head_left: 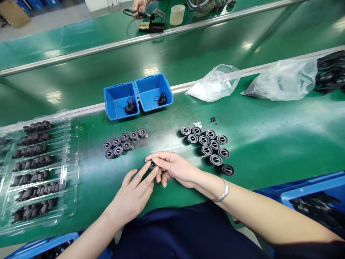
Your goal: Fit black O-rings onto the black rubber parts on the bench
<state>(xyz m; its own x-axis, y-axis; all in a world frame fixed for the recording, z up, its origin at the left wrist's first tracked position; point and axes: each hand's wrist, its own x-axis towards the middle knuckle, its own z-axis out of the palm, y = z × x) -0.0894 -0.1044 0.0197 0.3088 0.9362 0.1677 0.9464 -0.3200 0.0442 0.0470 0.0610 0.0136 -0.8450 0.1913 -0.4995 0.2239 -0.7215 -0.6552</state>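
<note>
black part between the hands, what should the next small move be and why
Probably steady the black part with the right hand and gently adjust it with the left hand, since the right thumb and fingers appear to pinch it while two left fingertips meet at its edge.

Eight cylinders [118,150] in the left group and eleven in the right; makes nineteen altogether. One black piece [152,164] between one left hand [133,198] and one right hand [175,167]. Across the way, one co-worker's hand [139,7]. Two bins [121,108], with one coil [130,107] in each. One clear tray [65,162], seven rows [32,163] of parts. Two bags [215,86], two crates [309,187], one bracelet [223,190], one tape roll [177,15]. White bits [197,125] and black bits [212,119], too small to count.
</note>
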